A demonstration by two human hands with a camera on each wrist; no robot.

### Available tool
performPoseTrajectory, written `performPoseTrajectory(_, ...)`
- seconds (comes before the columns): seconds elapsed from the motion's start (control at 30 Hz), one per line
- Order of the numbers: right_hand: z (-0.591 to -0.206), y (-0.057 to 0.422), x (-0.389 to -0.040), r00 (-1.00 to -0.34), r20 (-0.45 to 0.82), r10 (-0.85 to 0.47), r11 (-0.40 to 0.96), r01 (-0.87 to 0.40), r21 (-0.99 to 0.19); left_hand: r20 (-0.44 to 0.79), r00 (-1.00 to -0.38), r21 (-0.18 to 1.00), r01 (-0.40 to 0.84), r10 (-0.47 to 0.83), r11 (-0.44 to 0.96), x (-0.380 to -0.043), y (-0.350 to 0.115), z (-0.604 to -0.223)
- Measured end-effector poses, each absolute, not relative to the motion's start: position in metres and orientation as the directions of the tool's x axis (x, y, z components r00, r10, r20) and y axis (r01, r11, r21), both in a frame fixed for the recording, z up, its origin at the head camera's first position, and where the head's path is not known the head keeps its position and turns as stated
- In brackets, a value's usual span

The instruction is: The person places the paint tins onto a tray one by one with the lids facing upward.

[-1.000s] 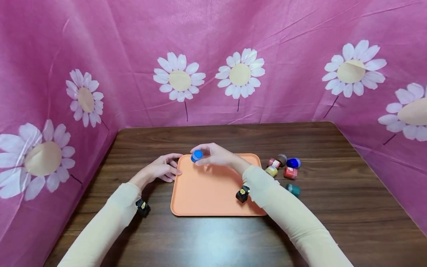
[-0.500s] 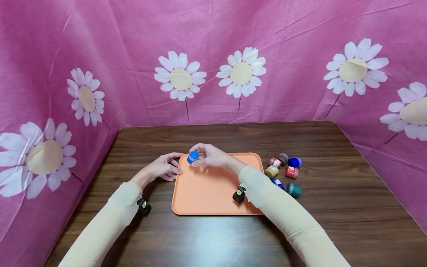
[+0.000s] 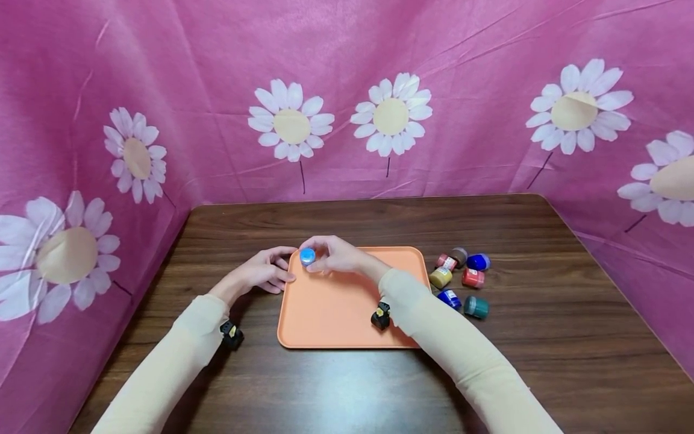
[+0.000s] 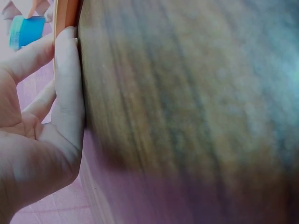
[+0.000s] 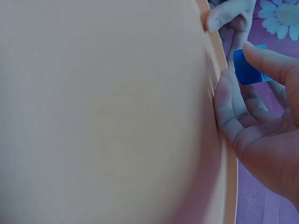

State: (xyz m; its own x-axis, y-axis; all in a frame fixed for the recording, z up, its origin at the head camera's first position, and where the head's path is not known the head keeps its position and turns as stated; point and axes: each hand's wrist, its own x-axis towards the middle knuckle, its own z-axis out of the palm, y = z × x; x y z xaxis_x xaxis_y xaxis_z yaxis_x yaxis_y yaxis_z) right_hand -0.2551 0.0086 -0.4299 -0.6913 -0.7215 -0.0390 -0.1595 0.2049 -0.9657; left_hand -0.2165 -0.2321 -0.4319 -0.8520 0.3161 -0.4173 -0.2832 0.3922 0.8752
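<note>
A small paint jar with a light blue lid is pinched between the thumb and fingers of my right hand. It is over the far left corner of the orange tray, lid up. In the right wrist view, the blue jar shows between thumb and fingertips, with other fingers close to the tray's rim. My left hand rests at the tray's left edge, thumb tip on the rim and fingers loosely extended. The left wrist view shows the left thumb lying along the tray edge.
Right of the tray, several paint jars lie on the dark wooden table, among them a yellow one, a red one and a green one. A pink flowered curtain surrounds the table's back and sides.
My right hand has moved left with the paint jar, to the tray's far left corner, and the lid now faces up more. My left hand has stayed at the tray edge.
</note>
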Motion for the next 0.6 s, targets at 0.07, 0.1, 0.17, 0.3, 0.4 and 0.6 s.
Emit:
performPoseTrajectory(0.07,-0.4308,0.0064,-0.2552,-0.687,-0.036,-0.725,0.221,-0.183,-0.958,-0.415,-0.854,0.877,-0.283,0.315,0.389,-0.2164,-0.2323,-0.4322)
performPoseTrajectory(0.1,-0.4310,0.0055,-0.2553,-0.686,-0.033,-0.726,0.228,-0.195,-0.954,-0.414,-0.855,0.877,-0.283,0.314,0.388,-0.2165,-0.2323,-0.4322)
performPoseTrajectory(0.17,-0.4316,0.0042,-0.2555,-0.691,-0.030,-0.722,0.248,-0.219,-0.944,-0.414,-0.856,0.878,-0.285,0.311,0.384,-0.2162,-0.2321,-0.4318)
performPoseTrajectory(0.3,-0.4343,0.0031,-0.2562,-0.709,-0.030,-0.705,0.300,-0.259,-0.918,-0.411,-0.855,0.882,-0.286,0.317,0.375,-0.2164,-0.2314,-0.4324)
performPoseTrajectory(0.4,-0.4361,0.0029,-0.2561,-0.711,-0.010,-0.703,0.320,-0.303,-0.898,-0.411,-0.852,0.884,-0.285,0.324,0.371,-0.2171,-0.2313,-0.4335)
performPoseTrajectory(0.6,-0.4371,0.0011,-0.2561,-0.696,0.024,-0.718,0.308,-0.348,-0.885,-0.418,-0.851,0.880,-0.292,0.319,0.375,-0.2168,-0.2316,-0.4313)
